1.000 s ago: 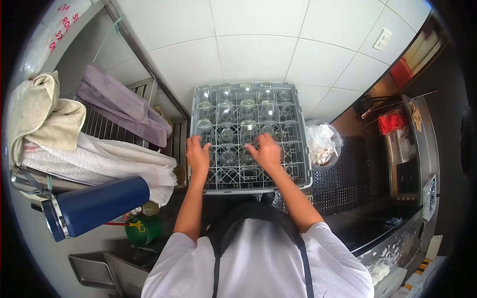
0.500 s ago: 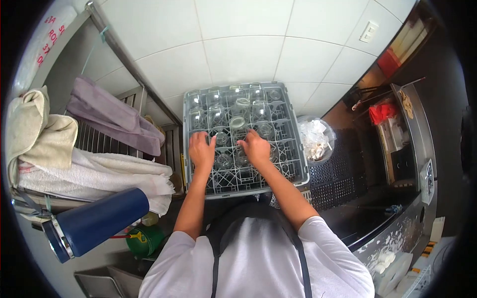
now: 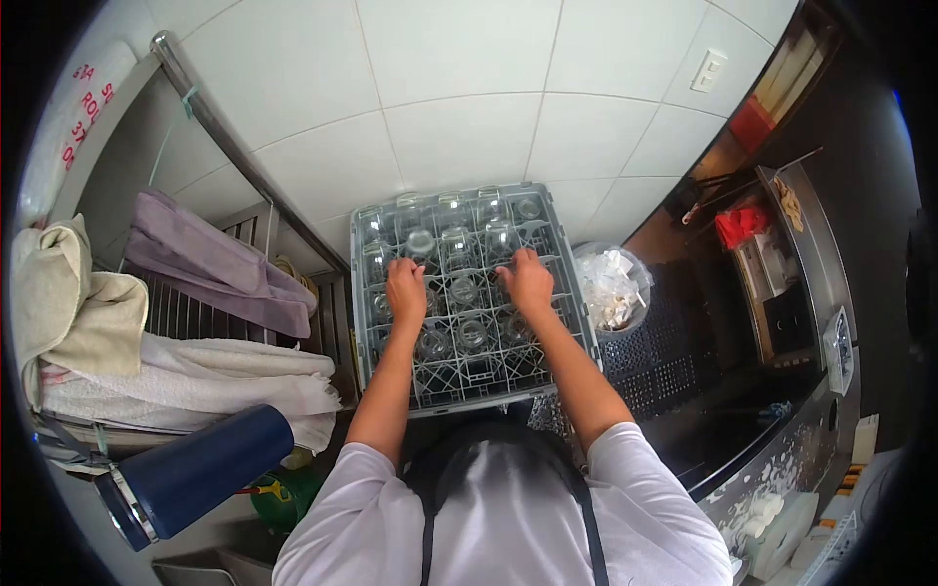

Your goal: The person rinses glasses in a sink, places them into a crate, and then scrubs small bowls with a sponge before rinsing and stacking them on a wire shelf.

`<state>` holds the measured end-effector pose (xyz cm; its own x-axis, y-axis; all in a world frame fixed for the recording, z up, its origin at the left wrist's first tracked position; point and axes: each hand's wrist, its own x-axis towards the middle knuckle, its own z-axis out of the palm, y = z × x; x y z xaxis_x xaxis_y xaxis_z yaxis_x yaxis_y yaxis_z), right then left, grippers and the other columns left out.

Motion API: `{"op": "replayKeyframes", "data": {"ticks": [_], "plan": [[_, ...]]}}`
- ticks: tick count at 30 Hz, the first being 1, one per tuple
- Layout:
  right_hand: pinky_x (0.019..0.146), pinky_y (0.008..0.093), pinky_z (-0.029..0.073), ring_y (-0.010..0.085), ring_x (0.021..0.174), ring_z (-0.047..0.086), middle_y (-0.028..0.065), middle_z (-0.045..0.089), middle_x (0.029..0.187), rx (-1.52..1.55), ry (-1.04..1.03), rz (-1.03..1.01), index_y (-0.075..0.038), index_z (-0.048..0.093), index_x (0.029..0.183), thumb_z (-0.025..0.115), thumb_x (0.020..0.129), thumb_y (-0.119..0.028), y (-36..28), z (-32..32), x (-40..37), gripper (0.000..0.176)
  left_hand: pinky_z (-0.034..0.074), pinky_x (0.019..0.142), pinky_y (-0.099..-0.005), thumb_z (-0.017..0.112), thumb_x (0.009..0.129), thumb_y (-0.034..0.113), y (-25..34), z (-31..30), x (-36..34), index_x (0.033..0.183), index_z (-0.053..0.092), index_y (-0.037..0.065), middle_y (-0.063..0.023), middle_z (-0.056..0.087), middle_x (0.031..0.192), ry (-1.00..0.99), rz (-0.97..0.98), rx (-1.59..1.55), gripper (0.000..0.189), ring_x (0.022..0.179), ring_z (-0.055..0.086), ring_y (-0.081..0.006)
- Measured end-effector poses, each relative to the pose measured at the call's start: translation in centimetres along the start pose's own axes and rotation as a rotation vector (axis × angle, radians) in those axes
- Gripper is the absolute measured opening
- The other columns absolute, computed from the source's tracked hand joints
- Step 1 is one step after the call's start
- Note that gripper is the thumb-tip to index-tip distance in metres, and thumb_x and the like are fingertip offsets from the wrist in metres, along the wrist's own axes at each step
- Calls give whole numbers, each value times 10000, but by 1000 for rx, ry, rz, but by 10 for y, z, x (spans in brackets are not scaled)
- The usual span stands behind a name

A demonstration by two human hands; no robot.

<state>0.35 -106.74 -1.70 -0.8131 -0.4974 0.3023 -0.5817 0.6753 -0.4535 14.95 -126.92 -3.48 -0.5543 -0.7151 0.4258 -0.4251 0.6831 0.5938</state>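
Note:
A grey plastic rack holds several clear glasses in its compartments. My left hand is over the rack's left side, its fingers bent at the lower end of a tilted clear glass. Over the right side, my right hand has its fingertips against the near side of another glass. More glasses stand low in the compartments between and below the hands, such as one glass near the middle. The fingers partly hide what they touch.
A bin with a clear liner and white waste stands right of the rack. Towels and a purple cloth hang over a metal shelf at the left, near a blue bottle. A tiled wall rises behind.
The glass that was tilted near my right hand is no longer there. A tilted glass now shows above my left hand. My right hand has moved right, and the view has shifted slightly.

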Motion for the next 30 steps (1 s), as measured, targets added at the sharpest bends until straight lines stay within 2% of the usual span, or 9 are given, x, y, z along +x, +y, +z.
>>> {"op": "replayKeyframes", "data": {"ticks": [3, 9, 13, 16, 20, 23, 25, 28, 30], "plan": [[656, 504, 545, 400, 798, 669, 158, 609, 1083, -13, -88, -12, -55, 558, 910, 792, 779, -334, 3, 9, 16, 387, 480, 736, -492, 762, 807, 160, -7, -6, 4, 944, 606, 49, -161, 583, 957, 14, -2, -27, 235, 863, 598, -410], [668, 489, 526, 381, 788, 660, 108, 621, 1007, -1, -25, 41, -63, 632, 836, 749, 825, -337, -6, 18, 25, 298, 500, 800, -475, 767, 809, 189, -6, -71, -6, 1057, 590, 57, -153, 589, 1062, 146, -153, 173, 331, 970, 613, -396], [660, 484, 525, 384, 766, 661, 120, 627, 1006, -26, -42, 55, -59, 679, 827, 707, 858, -399, -5, 33, 30, 343, 502, 822, -485, 788, 786, 142, -26, -68, 0, 1118, 556, 62, -162, 581, 1107, 0, -223, 184, 413, 1014, 603, -405], [650, 482, 519, 380, 763, 661, 125, 626, 1000, 138, 58, -19, -58, 666, 829, 712, 847, -442, -36, 16, 21, 387, 502, 820, -493, 787, 780, 105, -31, -57, 7, 1121, 552, 58, -175, 580, 1123, 68, -163, 102, 416, 1007, 606, -411], [625, 483, 510, 383, 757, 651, 130, 595, 958, 165, -83, -148, -61, 582, 857, 775, 787, -450, -63, 24, 12, 439, 501, 812, -496, 771, 783, 76, -31, -50, 10, 1107, 561, 52, -181, 598, 1094, 94, -189, 111, 387, 1008, 608, -414], [614, 502, 525, 397, 756, 654, 159, 569, 1022, 183, -106, -99, -51, 567, 903, 784, 787, -409, -65, 33, 18, 433, 501, 808, -492, 759, 793, 89, -44, -44, 15, 1096, 572, 51, -175, 611, 1061, 86, -183, 154, 358, 1003, 609, -413], [622, 497, 515, 391, 762, 648, 140, 567, 1001, 170, -91, -71, -59, 564, 878, 797, 773, -403, -70, 39, 18, 428, 501, 808, -485, 750, 801, 105, -36, -49, 20, 1087, 585, 51, -168, 619, 1033, 83, -216, 172, 334, 993, 610, -411], [646, 499, 512, 388, 774, 649, 131, 579, 1020, 189, -44, -17, -60, 572, 839, 801, 772, -384, -79, 48, 16, 403, 501, 807, -474, 748, 811, 141, -20, -48, 24, 1069, 605, 53, -162, 622, 1034, 139, -58, 146, 308, 971, 614, -401], [678, 499, 518, 389, 803, 657, 138, 599, 1078, 194, -49, 14, -55, 598, 823, 795, 781, -369, -78, 55, 15, 373, 500, 808, -472, 752, 811, 150, -6, -38, 29, 1055, 615, 52, -160, 622, 1031, 55, -48, 40, 297, 966, 615, -396]]}}
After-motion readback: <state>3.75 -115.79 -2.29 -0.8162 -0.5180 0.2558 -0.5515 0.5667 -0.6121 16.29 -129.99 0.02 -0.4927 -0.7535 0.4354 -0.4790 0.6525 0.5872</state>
